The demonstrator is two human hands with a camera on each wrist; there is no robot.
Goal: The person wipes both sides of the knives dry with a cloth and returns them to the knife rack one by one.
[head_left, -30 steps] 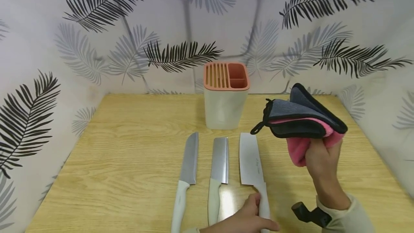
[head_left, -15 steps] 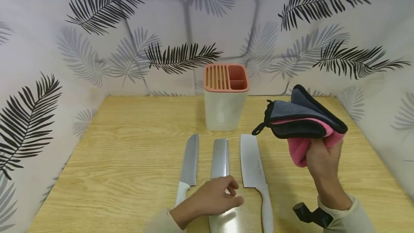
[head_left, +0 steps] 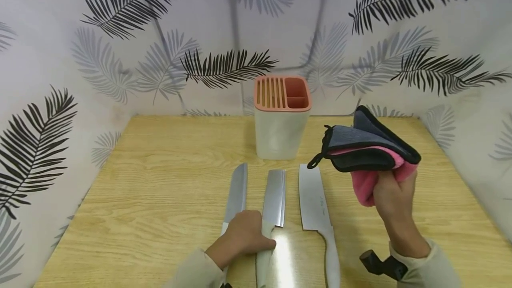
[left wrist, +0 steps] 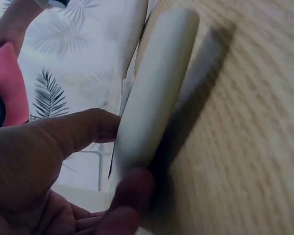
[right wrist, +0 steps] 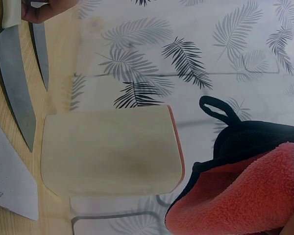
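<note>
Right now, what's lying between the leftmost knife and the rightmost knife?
The head view shows the middle knife between the leftmost knife and the rightmost knife, with the left hand partly over that stretch.

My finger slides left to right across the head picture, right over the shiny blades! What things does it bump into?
Left knife, middle knife, right knife, gray-and-pink cloth, right hand.
</note>
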